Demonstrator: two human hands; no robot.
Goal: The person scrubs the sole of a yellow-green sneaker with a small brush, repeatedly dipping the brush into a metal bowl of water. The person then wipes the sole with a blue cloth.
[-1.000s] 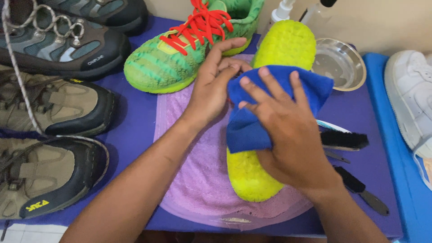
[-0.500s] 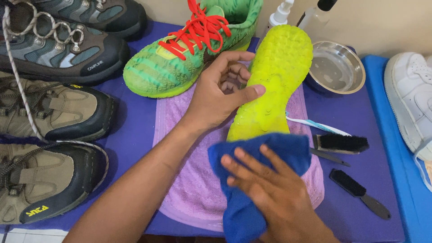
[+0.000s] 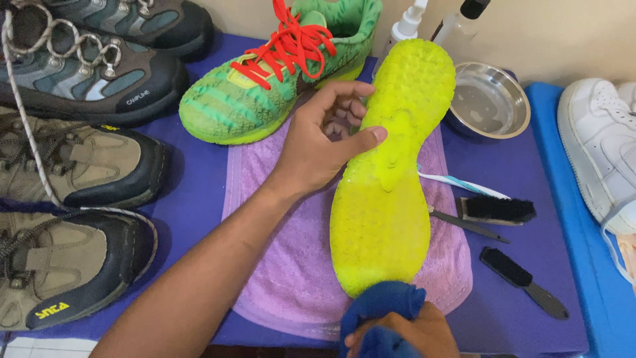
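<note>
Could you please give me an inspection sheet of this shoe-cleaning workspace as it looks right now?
Surface: purple mat with a pink towel spread on it.
Job's things: upturned shoe, yellow sole facing up, lying on the towel; blue cloth bunched at its near end.
Clutter: its green mate with red laces, two black brushes, a toothbrush, a metal bowl, two spray bottles.
Hands: left hand grips the upturned shoe's edge, thumb on the sole; right hand clutches the blue cloth.
Cables: nothing seen.
Surroundings: hiking boots at left, white sneaker on a blue mat at right, beige wall behind.
</note>
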